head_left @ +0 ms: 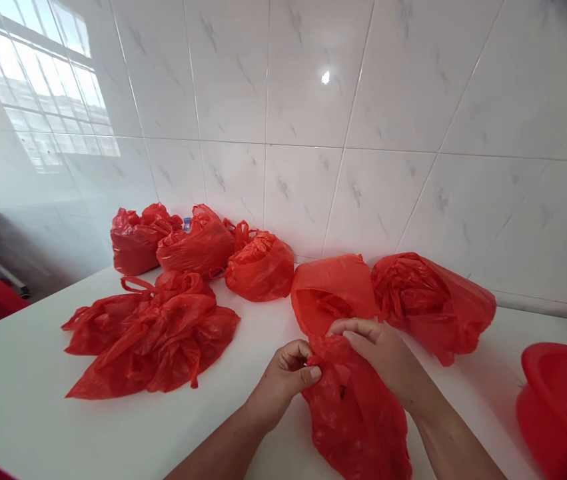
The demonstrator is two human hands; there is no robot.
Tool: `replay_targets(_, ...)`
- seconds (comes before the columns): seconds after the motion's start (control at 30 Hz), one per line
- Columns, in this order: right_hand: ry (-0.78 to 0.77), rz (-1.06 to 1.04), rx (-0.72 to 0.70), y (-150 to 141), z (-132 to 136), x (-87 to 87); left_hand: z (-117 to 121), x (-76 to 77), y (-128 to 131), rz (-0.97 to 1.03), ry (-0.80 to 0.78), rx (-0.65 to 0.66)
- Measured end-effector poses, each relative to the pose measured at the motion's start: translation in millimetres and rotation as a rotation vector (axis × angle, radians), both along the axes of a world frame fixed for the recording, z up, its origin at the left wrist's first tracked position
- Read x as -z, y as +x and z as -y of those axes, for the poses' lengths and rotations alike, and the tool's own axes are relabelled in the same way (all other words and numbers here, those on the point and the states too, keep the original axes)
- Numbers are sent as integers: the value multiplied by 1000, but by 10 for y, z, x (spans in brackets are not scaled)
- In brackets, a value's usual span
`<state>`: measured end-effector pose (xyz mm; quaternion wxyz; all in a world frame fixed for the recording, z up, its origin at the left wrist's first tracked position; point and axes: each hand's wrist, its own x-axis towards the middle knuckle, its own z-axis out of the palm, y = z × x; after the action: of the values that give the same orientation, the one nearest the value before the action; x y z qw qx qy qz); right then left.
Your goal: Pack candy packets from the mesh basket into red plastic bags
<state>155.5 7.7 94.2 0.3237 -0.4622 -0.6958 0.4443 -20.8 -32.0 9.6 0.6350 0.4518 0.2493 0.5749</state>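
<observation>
A red plastic bag (pixel 358 413) lies at the front of the white table, its gathered top between my two hands. My left hand (pixel 283 380) pinches the bag's upper left edge between thumb and fingers. On the other side, my right hand (pixel 378 353) has its fingers closed on the top edge. Just behind them rests a red bag with a wide mouth (pixel 333 280) facing me; crumpled red plastic shows inside. To its right sits another bulky red bag (pixel 433 300). What the front bag contains is hard to make out.
Flattened red bags (pixel 158 340) are heaped at the left on the white table (pixel 228 427). Several filled red bags (pixel 198 243) stand along the tiled wall (pixel 308 187), with a bottle cap (pixel 187 224) among them. A red plastic basket (pixel 558 400) stands at the right edge.
</observation>
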Motion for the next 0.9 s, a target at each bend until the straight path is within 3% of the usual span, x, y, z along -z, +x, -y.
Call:
replay_targets(0.13,107,129,258,67,-311,298,22,-37,9,-58,26,40)
replay_targets(0.23,263,275,415,230,-597,619,37,-20,11,-176,35,190)
replay_targets(0.37,268,316,452,416,-821,952,48,14,-11,-410,43,517)
replay_targets(0.47,265,261,390,457,-850,1059,65,-3,-31,-443,26,584)
replay_targets(0.53,258,180,360,470,-841,1093,75,-22,-30,-380,31,473)
replay_targets(0.63,204,35,391,502,-820,1136,70,-29,-13,-318,48,108)
replay_targets(0.73,178,-14,431,519,-794,1165,53,5,17,-464,113,-190)
replay_targets(0.8,176,-7,425,508,-774,1171,54,52,53,-585,180,-255)
replay_targets(0.9,195,93,386,483,-756,1186,71,145,135,-743,263,-223)
